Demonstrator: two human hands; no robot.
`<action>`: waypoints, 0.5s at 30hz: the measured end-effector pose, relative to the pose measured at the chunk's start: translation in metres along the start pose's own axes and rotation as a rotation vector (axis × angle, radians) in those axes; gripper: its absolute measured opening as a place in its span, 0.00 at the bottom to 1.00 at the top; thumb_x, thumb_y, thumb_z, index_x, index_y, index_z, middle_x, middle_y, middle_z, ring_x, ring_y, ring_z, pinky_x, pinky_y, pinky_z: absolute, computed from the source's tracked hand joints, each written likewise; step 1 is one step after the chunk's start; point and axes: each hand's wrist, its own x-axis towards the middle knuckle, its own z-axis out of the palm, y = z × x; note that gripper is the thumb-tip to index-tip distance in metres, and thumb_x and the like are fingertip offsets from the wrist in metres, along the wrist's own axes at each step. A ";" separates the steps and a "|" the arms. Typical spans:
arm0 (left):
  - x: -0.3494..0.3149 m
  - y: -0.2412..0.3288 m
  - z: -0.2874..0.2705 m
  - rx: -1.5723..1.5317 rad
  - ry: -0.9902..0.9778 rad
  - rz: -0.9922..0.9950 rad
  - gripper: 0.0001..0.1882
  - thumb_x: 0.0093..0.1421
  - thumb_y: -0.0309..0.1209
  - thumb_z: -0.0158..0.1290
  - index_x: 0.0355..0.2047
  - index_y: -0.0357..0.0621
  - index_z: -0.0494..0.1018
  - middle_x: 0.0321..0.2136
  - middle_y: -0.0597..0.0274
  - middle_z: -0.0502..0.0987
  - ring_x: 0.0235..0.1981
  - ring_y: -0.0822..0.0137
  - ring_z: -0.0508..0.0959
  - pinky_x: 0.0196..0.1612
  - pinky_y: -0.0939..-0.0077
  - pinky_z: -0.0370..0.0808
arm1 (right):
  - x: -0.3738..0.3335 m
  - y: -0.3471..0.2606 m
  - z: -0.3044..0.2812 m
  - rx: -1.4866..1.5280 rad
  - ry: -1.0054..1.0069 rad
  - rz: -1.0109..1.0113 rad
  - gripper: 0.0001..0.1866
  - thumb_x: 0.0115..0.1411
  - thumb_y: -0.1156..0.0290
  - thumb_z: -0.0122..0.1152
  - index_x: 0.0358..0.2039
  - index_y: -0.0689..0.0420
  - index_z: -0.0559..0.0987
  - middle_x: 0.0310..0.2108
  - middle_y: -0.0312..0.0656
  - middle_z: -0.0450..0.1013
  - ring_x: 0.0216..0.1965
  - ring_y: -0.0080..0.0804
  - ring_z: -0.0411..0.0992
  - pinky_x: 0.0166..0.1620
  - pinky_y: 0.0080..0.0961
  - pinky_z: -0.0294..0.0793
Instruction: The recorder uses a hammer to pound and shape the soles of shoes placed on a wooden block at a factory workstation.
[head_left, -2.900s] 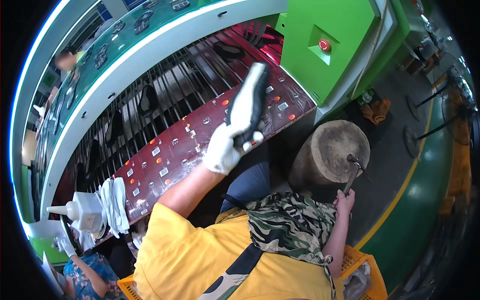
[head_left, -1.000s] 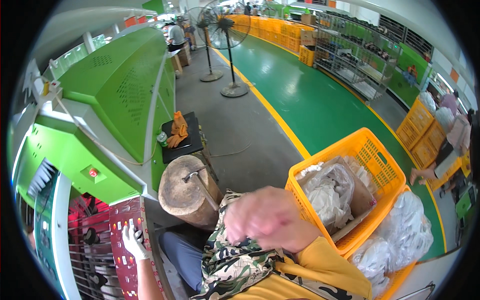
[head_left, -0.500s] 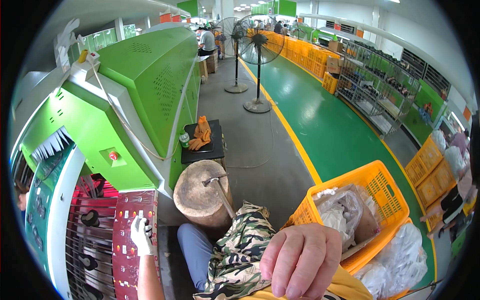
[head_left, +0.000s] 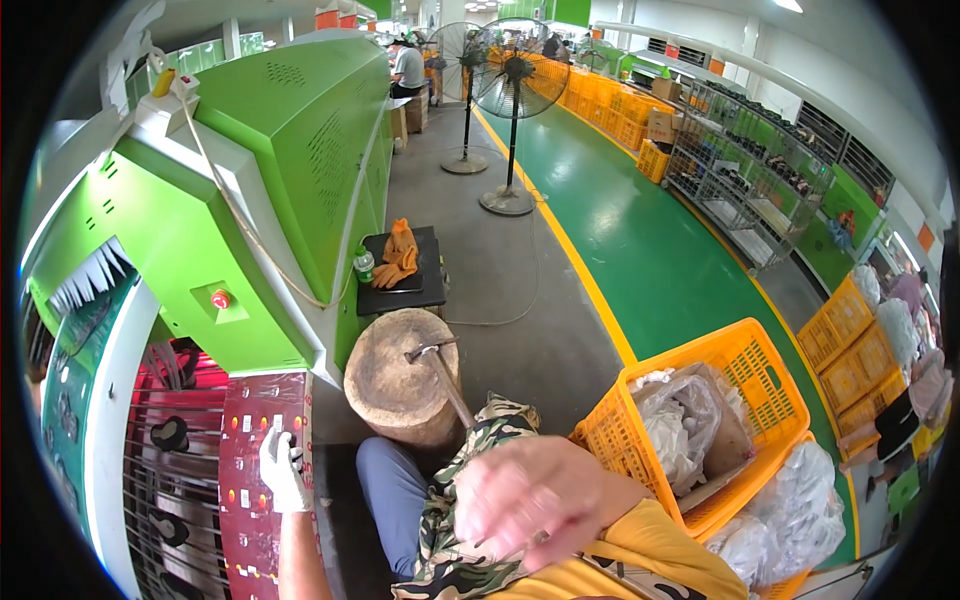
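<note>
My left hand [head_left: 286, 472], in a white glove, rests on a dark red patterned panel [head_left: 262, 530] beside the machine's roller bed. Its fingers are loosely bent and a little apart, with nothing visible in them. My bare right hand [head_left: 530, 495] is over the camouflage cloth on my lap, its fingers smeared by motion. Ahead of my knees stands a round wooden block [head_left: 390, 370]. On it lies a hammer [head_left: 445, 380], its head on the top and its handle pointing toward me. Neither hand touches the hammer.
A green machine [head_left: 230, 270] with a red button fills the left; dark pieces [head_left: 170, 433] lie on its bars. Orange gloves [head_left: 398, 255] and a bottle [head_left: 363, 264] sit on a black stand. A yellow crate [head_left: 770, 400] with plastic bags is at my right. Fans [head_left: 515, 130] stand ahead.
My right hand has moved left and up over my lap, and it is now blurred. The view has shifted slightly. My left hand stays on the red panel.
</note>
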 end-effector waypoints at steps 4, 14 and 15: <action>0.005 -0.002 0.007 -0.020 -0.034 0.024 0.25 0.66 0.34 0.59 0.61 0.37 0.72 0.43 0.63 0.80 0.28 0.78 0.75 0.26 0.87 0.68 | -0.061 0.038 -0.017 -0.240 0.222 0.537 0.12 0.60 0.74 0.69 0.41 0.68 0.83 0.41 0.51 0.80 0.40 0.37 0.80 0.43 0.32 0.80; -0.001 -0.015 -0.009 0.020 -0.011 0.087 0.23 0.67 0.33 0.57 0.61 0.40 0.72 0.44 0.64 0.80 0.31 0.79 0.75 0.30 0.87 0.68 | -0.340 0.121 -0.042 -1.155 0.243 1.168 0.06 0.57 0.75 0.67 0.36 0.58 0.84 0.30 0.44 0.81 0.30 0.34 0.81 0.36 0.28 0.79; -0.008 -0.002 -0.003 0.003 -0.018 0.045 0.23 0.67 0.32 0.57 0.61 0.40 0.72 0.44 0.64 0.80 0.30 0.81 0.74 0.30 0.88 0.67 | -0.357 0.124 -0.043 -1.139 0.398 1.095 0.05 0.56 0.76 0.66 0.34 0.58 0.84 0.28 0.43 0.80 0.29 0.34 0.80 0.36 0.28 0.79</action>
